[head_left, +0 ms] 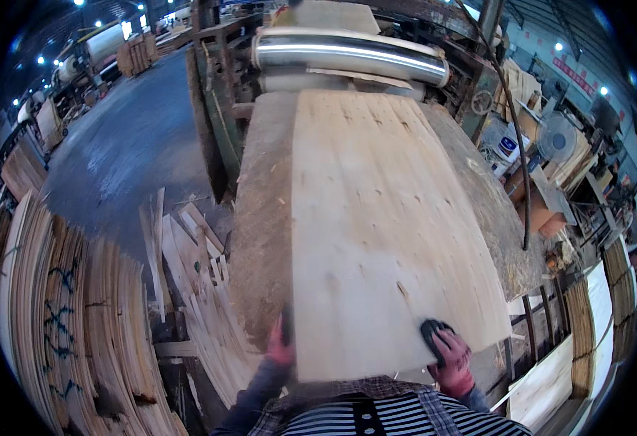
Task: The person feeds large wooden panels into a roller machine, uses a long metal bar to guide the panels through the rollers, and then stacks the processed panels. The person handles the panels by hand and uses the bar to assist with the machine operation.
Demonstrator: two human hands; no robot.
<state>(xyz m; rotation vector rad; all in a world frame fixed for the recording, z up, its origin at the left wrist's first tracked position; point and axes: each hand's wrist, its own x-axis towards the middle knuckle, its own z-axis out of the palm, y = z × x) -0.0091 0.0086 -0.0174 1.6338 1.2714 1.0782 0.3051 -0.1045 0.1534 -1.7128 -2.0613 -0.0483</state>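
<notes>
Head view, veneer (pixel 377 218) on table (pixel 264 189), workshop floor (pixel 126 156)

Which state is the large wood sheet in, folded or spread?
Spread: the sheet lies flat across the table, no fold showing.

red wall banner (pixel 574 76), blue label (pixel 507 147) on white container (pixel 499 168): lettering illegible

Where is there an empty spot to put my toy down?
On the table, mostly bare strips lie between the wood sheet and the table's left and right edges. Open floor shows beyond the left-hand wood stack. It's crowded left of the table with wood scraps and right around the fan.
</notes>
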